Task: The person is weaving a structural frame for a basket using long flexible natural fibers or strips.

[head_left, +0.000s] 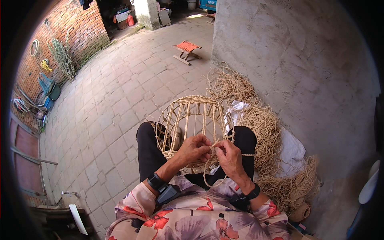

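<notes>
A half-woven rope basket frame (191, 120) rests on the seated person's knees, its upright ribs fanning away from the body, and everything else sits around it. At the frame's near rim the left hand (195, 149) and right hand (229, 155) meet, each grip pinching the same strand of twisted straw rope (208, 176), which loops down toward the lap. It looks like the weaving step, working the strand between ribs; the next pass would seem to call for steady tension and a clear gap. To the frame's right a loose heap of rope (264, 132) lies over a white cloth (292, 150). Beyond the frame stands a small folding stool (187, 50) with an orange seat. No labels or signs are legible.
</notes>
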### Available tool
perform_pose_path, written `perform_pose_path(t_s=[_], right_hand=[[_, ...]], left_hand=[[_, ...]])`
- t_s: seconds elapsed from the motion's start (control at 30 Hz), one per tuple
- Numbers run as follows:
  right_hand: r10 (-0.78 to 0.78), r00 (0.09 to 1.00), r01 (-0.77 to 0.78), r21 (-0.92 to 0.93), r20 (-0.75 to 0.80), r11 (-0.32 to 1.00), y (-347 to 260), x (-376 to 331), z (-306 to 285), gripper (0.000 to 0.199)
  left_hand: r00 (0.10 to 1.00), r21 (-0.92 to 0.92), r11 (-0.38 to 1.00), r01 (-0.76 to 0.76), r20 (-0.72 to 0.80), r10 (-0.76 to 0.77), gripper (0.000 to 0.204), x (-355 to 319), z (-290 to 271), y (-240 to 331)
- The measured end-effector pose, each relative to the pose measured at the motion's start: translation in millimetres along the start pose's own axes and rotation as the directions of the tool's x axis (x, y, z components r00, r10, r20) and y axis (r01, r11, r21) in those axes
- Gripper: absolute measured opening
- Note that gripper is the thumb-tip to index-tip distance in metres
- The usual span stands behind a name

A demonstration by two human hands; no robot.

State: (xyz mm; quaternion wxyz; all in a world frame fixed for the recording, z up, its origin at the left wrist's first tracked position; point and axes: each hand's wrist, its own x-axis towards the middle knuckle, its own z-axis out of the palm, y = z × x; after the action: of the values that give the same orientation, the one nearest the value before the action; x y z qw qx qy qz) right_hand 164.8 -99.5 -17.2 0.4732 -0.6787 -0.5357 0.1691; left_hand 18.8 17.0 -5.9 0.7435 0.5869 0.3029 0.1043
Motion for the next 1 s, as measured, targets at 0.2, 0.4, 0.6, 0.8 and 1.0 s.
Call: perform_pose_path(t_s=[0.2,0.4,0.6,0.8,1.0], right_hand=[[-0.074,0.997,0.074,-0.174,0.009,0.982,-2,0,1,0.008],[-0.108,0.994,0.114,-0.264,0.036,0.958,-3,2,0,0.009],[-0.122,0.991,0.129,-0.183,0.050,0.975,-3,5,-6,0.012],[-0.303,0.950,0.309,-0.080,0.075,0.948,-21,32,-35,0.018],[-0.220,0.941,0.222,0.023,0.257,0.975,-16,34,-40,0.008]], left_hand=[[1.000,0.038,0.999,-0.010,0.000,0.010,0.018,1,2,1],[0.998,0.117,0.991,-0.062,-0.002,0.062,0.017,1,3,0],[0.995,0.112,0.989,-0.097,0.003,0.097,0.017,0,4,1],[0.998,0.121,0.990,-0.069,0.019,0.068,0.013,0,3,4],[0.995,0.109,0.990,-0.090,0.041,0.086,0.011,1,2,5]])
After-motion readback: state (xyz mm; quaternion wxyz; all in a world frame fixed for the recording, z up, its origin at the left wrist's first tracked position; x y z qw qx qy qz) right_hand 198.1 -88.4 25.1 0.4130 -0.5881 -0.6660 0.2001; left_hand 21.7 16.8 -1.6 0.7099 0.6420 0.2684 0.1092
